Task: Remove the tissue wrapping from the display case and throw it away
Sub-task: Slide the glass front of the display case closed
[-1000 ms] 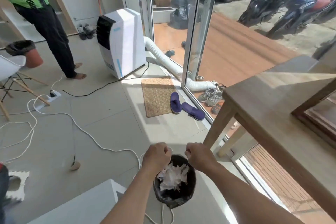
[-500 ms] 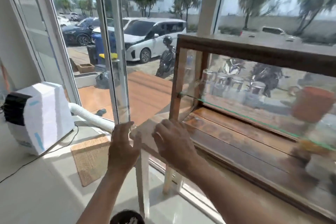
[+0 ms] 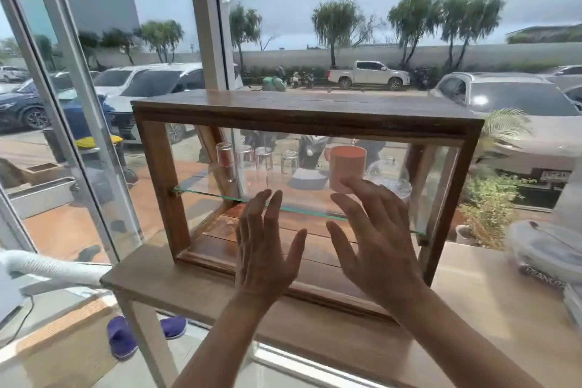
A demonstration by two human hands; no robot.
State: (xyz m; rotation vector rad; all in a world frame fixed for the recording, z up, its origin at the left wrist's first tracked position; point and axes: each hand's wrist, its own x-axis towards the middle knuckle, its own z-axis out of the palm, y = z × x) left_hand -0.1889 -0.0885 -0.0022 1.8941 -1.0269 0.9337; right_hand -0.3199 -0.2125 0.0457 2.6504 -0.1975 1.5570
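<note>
- A pale wooden table (image 3: pixel 472 302) stands against a window.
- A dark wood-framed glass display case (image 3: pixel 307 112) sits at its centre; no tissue wrapping shows on it.
- The left hand (image 3: pixel 263 257), at 6 o'clock, and the right hand (image 3: pixel 376 249), at 5 o'clock, are raised before the case with fingers spread, holding nothing.

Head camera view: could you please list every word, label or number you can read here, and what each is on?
"PEANUTS": partly legible on a package at the table's right edge, under a clear plastic container.
Licence plate on the nearest parked car: too blurred to read.
Display case, orange mug: no text.
</note>
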